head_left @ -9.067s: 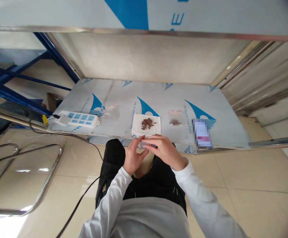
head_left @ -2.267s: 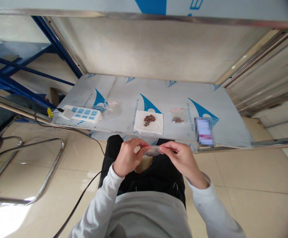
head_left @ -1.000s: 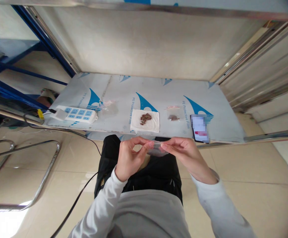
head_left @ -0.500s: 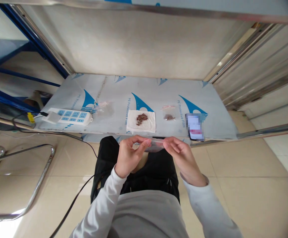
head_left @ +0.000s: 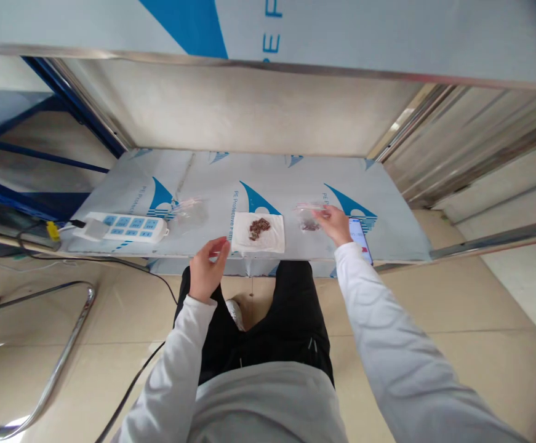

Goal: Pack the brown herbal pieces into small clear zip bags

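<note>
My right hand (head_left: 336,225) pinches the top edge of a clear zip bag (head_left: 305,214) at the right of the shelf. That bag overlaps another small zip bag with brown pieces (head_left: 311,226) inside; how far apart the two are I cannot tell. My left hand (head_left: 207,269) is at the shelf's front edge, its fingers loosely bent and apart from the thumb, with nothing visible in it. Close to its right lies a white paper tissue (head_left: 268,245) bearing a small heap of short brown pieces (head_left: 259,229).
A phone (head_left: 359,237) lies beside my right wrist. At the left are a white power strip (head_left: 132,229) with a plugged-in adapter and several clear bags (head_left: 192,210). An upper shelf (head_left: 364,37) overhangs the film-covered lower shelf (head_left: 231,166). A metal chair frame (head_left: 80,314) stands at lower left.
Both hands held the clear bag over my lap before. My left hand has let go and moved left; my right hand has carried the bag forward onto the shelf's right side.
</note>
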`<state>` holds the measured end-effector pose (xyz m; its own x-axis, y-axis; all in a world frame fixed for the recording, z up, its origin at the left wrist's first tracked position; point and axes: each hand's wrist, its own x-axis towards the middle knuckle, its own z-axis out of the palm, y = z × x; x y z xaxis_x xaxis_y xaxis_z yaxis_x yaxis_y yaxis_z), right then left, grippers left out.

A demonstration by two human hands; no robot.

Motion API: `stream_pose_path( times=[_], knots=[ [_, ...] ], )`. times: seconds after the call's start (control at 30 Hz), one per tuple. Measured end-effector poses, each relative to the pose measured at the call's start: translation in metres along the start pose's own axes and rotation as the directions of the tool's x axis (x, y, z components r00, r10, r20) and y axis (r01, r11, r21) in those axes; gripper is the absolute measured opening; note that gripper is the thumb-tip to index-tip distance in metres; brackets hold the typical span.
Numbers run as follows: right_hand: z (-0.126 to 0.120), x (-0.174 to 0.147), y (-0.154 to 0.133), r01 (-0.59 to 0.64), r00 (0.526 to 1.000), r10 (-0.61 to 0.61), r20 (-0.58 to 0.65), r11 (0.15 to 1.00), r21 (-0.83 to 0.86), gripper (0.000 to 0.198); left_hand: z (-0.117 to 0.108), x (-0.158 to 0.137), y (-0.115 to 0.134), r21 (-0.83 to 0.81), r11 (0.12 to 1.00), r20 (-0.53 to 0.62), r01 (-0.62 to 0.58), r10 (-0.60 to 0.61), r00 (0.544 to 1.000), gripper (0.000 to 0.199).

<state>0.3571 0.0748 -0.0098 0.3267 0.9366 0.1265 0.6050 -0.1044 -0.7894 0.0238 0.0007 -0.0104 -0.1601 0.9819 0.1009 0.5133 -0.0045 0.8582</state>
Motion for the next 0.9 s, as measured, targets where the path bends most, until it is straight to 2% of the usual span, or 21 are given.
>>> stream_pose_path(
  times=[0.1, 0.13, 0.2, 0.3, 0.37, 0.47, 0.6, 0.7, 0.8, 0.87, 0.9],
  knots=[
    [0.003, 0.005, 0.015, 0.031, 0.981, -0.075, -0.179, 0.971, -0.236, 0.069, -0.007, 0.025, -0.025, 0.227, 0.966, -0.156, 0.126, -0.091, 0.984, 0.030],
    [0.005, 0.000, 0.018, 0.068, 0.967, -0.132, -0.219, 0.958, -0.279, 0.066, -0.008, 0.034, -0.031, 0.318, 0.930, -0.188, 0.186, -0.130, 0.974, 0.030],
    [0.008, -0.016, 0.021, 0.143, 0.942, -0.226, -0.248, 0.939, -0.313, 0.057, -0.009, 0.055, -0.043, 0.390, 0.886, -0.254, 0.252, -0.159, 0.954, 0.034],
    [0.018, -0.045, 0.016, 0.217, 0.945, -0.274, -0.177, 0.933, -0.286, 0.048, -0.008, 0.083, -0.057, 0.461, 0.817, -0.317, 0.345, -0.212, 0.925, 0.046],
    [0.029, -0.064, 0.009, 0.272, 0.946, -0.307, -0.105, 0.928, -0.255, 0.044, -0.006, 0.095, -0.062, 0.488, 0.782, -0.316, 0.387, -0.255, 0.914, 0.047],
    [0.047, -0.084, 0.002, 0.340, 0.934, -0.356, -0.028, 0.911, -0.235, 0.039, -0.003, 0.106, -0.066, 0.511, 0.758, -0.285, 0.405, -0.295, 0.912, 0.034],
    [0.063, -0.102, 0.006, 0.348, 0.936, -0.353, 0.018, 0.911, -0.221, 0.036, -0.011, 0.113, -0.067, 0.522, 0.766, -0.239, 0.375, -0.290, 0.927, 0.011],
    [0.069, -0.116, -0.005, 0.328, 0.944, -0.329, 0.022, 0.933, -0.148, 0.035, -0.020, 0.105, -0.059, 0.524, 0.777, -0.268, 0.348, -0.237, 0.934, 0.014],
    [0.077, -0.128, -0.043, 0.206, 0.974, -0.213, 0.083, 0.975, 0.079, 0.037, -0.019, 0.075, -0.041, 0.522, 0.812, -0.313, 0.260, -0.102, 0.944, 0.022],
    [0.088, -0.129, -0.077, 0.029, 0.969, -0.104, 0.225, 0.949, 0.313, 0.041, -0.010, 0.043, -0.026, 0.500, 0.865, -0.322, 0.042, 0.141, 0.936, 0.023],
    [0.095, -0.128, -0.094, -0.088, 0.941, -0.061, 0.334, 0.906, 0.414, 0.045, -0.004, 0.025, -0.020, 0.483, 0.872, -0.291, -0.074, 0.240, 0.926, 0.021]
  ],
)
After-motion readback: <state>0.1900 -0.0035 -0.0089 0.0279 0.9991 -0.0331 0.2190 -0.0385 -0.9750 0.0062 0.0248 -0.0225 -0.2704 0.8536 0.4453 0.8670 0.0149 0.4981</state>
